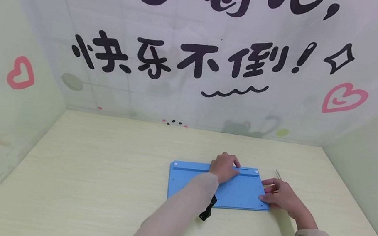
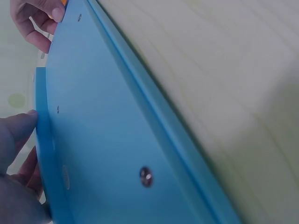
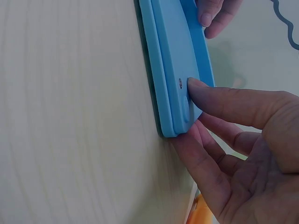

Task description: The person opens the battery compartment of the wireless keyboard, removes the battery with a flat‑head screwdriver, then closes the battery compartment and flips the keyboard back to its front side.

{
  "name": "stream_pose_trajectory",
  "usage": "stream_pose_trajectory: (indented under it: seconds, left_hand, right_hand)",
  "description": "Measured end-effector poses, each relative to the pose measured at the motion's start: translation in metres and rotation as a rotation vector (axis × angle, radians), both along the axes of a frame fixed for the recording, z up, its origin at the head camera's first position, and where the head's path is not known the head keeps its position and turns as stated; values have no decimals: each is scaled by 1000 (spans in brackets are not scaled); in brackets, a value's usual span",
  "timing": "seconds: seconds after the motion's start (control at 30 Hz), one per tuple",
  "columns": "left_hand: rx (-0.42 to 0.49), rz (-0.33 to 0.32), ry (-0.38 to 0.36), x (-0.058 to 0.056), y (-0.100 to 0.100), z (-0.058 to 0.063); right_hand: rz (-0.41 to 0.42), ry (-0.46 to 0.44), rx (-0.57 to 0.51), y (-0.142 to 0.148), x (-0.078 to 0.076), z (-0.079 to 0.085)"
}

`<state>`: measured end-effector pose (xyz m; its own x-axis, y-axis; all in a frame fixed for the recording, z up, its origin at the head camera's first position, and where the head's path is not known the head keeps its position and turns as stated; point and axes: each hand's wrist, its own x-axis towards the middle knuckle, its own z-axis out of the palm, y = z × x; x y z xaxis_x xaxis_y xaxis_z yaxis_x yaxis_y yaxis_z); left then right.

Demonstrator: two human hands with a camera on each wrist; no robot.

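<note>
A flat blue plastic panel point(image 1: 240, 192) lies on the table, with small screws in its face and a raised strip along its far edge. My left hand point(image 1: 223, 167) reaches across the panel and grips that raised strip; in the left wrist view, its thumb and fingers point(image 2: 21, 128) are at the strip's edge. At the panel's right end, my right hand point(image 1: 281, 195) pinches the corner. The right wrist view shows the thumb point(image 3: 233, 102) on the face beside a screw point(image 3: 180, 83) and the other fingers around the end.
A thin metal rod point(image 1: 279, 175) lies just behind my right hand. Something orange point(image 3: 201, 212) shows below that hand in the right wrist view. A pale wood-grain table point(image 1: 96, 169) runs back to a printed wall cloth point(image 1: 161, 104), with side walls left and right.
</note>
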<state>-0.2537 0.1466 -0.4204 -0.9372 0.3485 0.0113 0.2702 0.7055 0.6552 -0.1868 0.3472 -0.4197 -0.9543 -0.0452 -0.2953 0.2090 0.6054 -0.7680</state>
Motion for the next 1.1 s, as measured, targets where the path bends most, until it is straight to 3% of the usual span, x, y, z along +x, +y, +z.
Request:
stream_pose_trajectory:
  seconds: [0.07, 0.1, 0.3, 0.33, 0.47, 0.67, 0.9, 1.1]
  left_hand:
    - [9, -6, -6, 0, 0, -1]
    - [14, -14, 23, -2, 1, -8]
    - [-43, -47, 21, 0, 2, -9]
    - [-60, -46, -13, 2, 1, -3]
    - [-109, -52, -18, -1, 5, -7]
    - [-112, -60, -52, -2, 6, -5]
    - [-79, -10, -98, 1, 9, 2]
    - [-94, 20, -84, 2, 11, -1]
  right_hand:
    - [-2, -1, 0, 0, 0, 0]
    - [-3, -2, -1, 0, 0, 0]
    - [-5, -4, 1, 0, 0, 0]
    - [-4, -3, 3, 0, 0, 0]
    - [-1, 2, 4, 0, -1, 0]
    - [6, 5, 6, -1, -1, 0]
    - [15, 8, -5, -2, -2, 2]
    - [10, 5, 1, -1, -2, 0]
